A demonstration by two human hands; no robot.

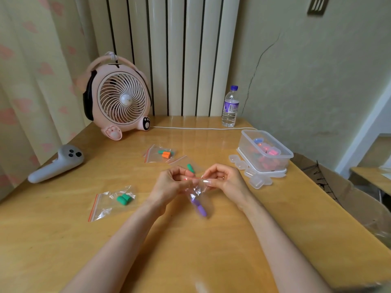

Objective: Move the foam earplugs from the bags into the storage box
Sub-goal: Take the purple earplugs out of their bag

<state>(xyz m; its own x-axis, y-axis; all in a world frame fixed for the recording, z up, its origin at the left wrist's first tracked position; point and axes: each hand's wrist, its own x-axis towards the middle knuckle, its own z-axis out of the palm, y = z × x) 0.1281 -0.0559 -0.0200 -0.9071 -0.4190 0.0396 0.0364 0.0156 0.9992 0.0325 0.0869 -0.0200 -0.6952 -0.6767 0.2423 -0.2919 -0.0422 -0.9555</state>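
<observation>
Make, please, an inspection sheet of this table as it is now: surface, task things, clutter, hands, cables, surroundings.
Surface: wooden table, glossy.
Job's things: held bag with purple earplugs at its bottom; green-earplug bag lying front left; orange-and-green bag further back; fourth bag with one green earplug showing, just behind the hands; storage box at right, lid off, coloured pieces inside.
Clutter: pink fan, water bottle, grey controller, small clear cases beside the box.
Hands: left hand and right hand both pinch the held bag's top edge.
Cables: white cable along the table's back, from the fan toward the box.
Surroundings: curtain at left, radiator behind, cracked wall at right.
</observation>
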